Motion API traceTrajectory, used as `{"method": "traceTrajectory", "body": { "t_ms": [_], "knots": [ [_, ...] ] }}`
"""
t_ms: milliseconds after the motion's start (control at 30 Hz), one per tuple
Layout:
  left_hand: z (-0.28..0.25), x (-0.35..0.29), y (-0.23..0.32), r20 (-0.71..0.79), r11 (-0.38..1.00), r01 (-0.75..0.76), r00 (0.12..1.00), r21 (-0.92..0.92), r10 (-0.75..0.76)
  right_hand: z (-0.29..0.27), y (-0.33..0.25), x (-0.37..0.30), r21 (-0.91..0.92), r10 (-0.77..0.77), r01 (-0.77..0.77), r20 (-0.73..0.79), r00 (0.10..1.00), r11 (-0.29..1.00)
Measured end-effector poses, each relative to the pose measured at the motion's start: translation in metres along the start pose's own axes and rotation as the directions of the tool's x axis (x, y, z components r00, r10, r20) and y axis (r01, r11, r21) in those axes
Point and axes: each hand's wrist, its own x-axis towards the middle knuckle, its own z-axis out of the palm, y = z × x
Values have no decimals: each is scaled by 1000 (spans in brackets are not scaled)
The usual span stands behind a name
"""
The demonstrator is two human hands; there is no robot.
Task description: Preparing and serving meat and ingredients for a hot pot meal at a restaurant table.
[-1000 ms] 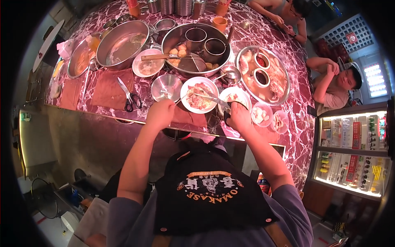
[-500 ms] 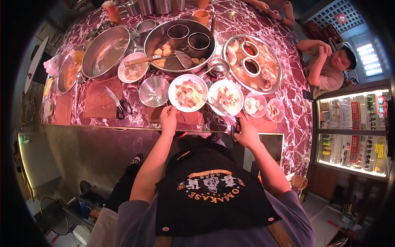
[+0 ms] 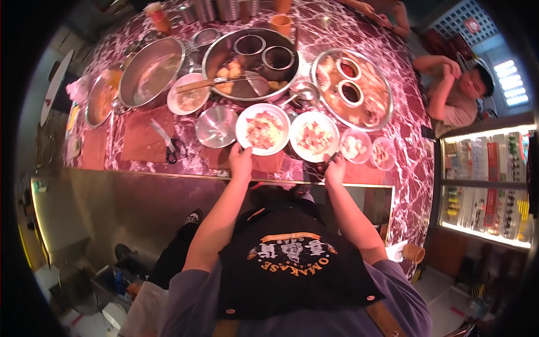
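Note:
My right hand is closed around dark-handled scissors at the near right rim of a white bowl; their blades are hard to make out. Chopped pinkish meat pieces lie over pale food inside it. Just left is a second white bowl with similar chopped meat. My left hand is at that bowl's near left rim, fingers pinched together. A small dark bit shows at its fingertips, too small to name.
An empty metal bowl, a brown cloth and other scissors lie leftward. Behind stand a large pot with a strainer, and a wide tray of broth. Two small cups sit right. A person sits beyond.
My right hand has drawn the scissors back toward the bowl's near rim; the blades reached over the food before. My left hand stays by the left bowl. The whole view has shifted slightly.

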Motion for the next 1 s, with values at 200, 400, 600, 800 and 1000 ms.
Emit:
{"method": "traceTrajectory", "body": {
  "t_ms": [200,400,600,800,1000],
  "knots": [
    [-6,-20,5,-64,984,-129,988,123,138,-5,8,10,97,-60,57,28,998,994],
    [-77,-71,46,-158,977,-33,987,-211,-1,-7,-33,-38,-82,-78,103,271,960,991],
    [-221,-44,85,-511,964,-175,858,-199,51,106,-45,-94,-263,116,55,592,797,963],
    [-352,74,131,-724,947,-313,638,67,262,308,-11,-138,-245,157,41,731,664,969],
    [-399,174,149,-796,925,-347,598,-153,92,468,40,-134,-118,100,-13,768,633,993]
  ]
}}
